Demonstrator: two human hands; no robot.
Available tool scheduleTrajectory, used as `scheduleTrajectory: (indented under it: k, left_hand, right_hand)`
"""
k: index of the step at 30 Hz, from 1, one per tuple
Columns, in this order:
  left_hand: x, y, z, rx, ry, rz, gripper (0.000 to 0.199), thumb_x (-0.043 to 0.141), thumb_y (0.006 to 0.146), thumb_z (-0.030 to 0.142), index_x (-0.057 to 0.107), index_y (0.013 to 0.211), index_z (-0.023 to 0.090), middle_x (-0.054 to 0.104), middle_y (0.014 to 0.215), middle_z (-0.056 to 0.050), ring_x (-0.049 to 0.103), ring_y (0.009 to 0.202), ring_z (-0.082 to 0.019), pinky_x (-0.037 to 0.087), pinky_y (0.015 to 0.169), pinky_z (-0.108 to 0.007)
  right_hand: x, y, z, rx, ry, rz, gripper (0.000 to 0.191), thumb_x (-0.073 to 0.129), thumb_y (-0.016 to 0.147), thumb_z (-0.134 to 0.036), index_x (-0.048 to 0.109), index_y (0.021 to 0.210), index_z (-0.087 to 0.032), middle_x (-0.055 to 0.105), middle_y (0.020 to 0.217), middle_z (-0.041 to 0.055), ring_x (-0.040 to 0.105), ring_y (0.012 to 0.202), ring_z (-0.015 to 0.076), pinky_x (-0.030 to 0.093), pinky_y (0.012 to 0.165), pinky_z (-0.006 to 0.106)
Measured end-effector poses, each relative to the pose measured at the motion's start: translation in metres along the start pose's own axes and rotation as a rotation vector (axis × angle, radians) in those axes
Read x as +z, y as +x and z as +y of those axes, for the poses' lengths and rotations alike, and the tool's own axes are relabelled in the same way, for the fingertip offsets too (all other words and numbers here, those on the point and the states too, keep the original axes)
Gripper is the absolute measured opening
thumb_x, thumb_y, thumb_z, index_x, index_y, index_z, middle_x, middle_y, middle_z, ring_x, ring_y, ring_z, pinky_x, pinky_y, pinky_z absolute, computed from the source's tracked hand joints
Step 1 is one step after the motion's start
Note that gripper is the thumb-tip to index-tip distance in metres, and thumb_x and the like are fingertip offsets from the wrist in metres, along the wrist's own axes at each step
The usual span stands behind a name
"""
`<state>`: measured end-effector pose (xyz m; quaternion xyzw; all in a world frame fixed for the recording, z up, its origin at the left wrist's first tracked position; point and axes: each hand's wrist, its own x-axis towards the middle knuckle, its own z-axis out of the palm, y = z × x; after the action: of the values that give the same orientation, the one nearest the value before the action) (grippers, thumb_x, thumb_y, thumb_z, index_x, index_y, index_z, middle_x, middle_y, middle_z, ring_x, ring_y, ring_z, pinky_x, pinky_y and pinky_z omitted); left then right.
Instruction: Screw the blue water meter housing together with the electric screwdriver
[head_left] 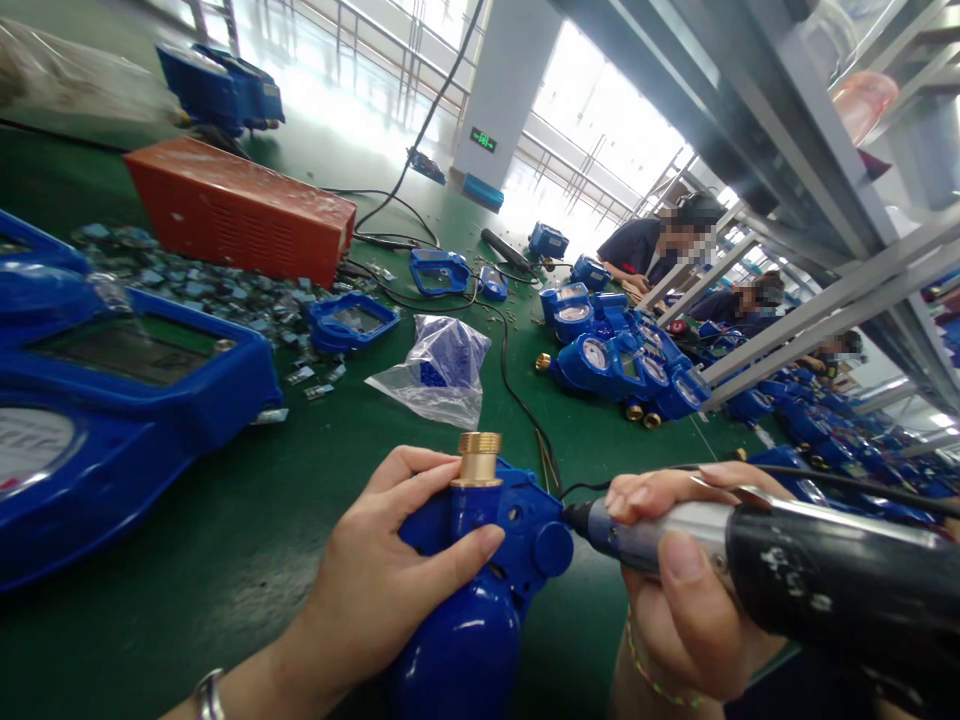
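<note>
My left hand (390, 560) is wrapped round a blue water meter (469, 630), its thumb lying across the body. A threaded brass fitting (480, 458) sticks up from the meter beside my fingers. In my right hand (682, 580) is an electric screwdriver (817, 570) with a black and silver body, held almost level. Its dark nose points left and meets the edge of the meter's blue housing near a round boss (553, 549). The bit's tip is hidden there. A dark cable runs over the green table behind the meter.
A large blue meter (135, 430) stands close on the left. Behind it are a red metal box (240, 215) and scattered small parts (217, 285). A clear bag of blue pieces (442, 370) lies ahead. Several meters (622, 350) cluster right, below slanted shelf rails; co-workers sit beyond.
</note>
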<state>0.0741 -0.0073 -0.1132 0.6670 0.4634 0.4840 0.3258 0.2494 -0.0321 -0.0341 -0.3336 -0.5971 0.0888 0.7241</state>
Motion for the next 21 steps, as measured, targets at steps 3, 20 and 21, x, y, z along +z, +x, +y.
scheduleTrajectory:
  k: [3,20,21]
  left_hand:
    - [0.0000,0.0003,0.0009,-0.004,0.008,0.004,0.037,0.073,0.071,0.045,0.064,0.103,0.030,0.056,0.105,0.001,0.057,0.097,-0.019,0.050,0.088,-0.029]
    - [-0.0006,0.0002,0.0041,-0.027,-0.036,0.003,0.037,0.073,0.071,0.045,0.065,0.102,0.027,0.056,0.104,0.000,0.057,0.096,-0.019,0.050,0.088,-0.031]
    - [-0.0006,0.0004,0.0042,-0.025,-0.032,0.006,0.037,0.073,0.071,0.045,0.065,0.102,0.027,0.056,0.104,0.000,0.057,0.096,-0.019,0.050,0.088,-0.031]
  right_hand:
    - [0.0013,0.0001,-0.0005,-0.021,-0.018,-0.007,0.034,0.057,0.070,-0.017,0.048,0.103,-0.018,0.061,0.070,-0.0020,0.060,0.055,0.0169,0.052,0.060,0.039]
    - [0.0023,-0.0005,0.0002,-0.014,0.024,0.035,0.037,0.057,0.069,-0.012,0.048,0.105,-0.015,0.063,0.072,-0.0012,0.061,0.059,0.0163,0.052,0.058,0.035]
    - [0.0022,-0.0005,0.0004,-0.009,0.023,0.031,0.037,0.056,0.069,-0.012,0.048,0.105,-0.015,0.063,0.072,-0.0013,0.061,0.059,0.0164,0.053,0.057,0.035]
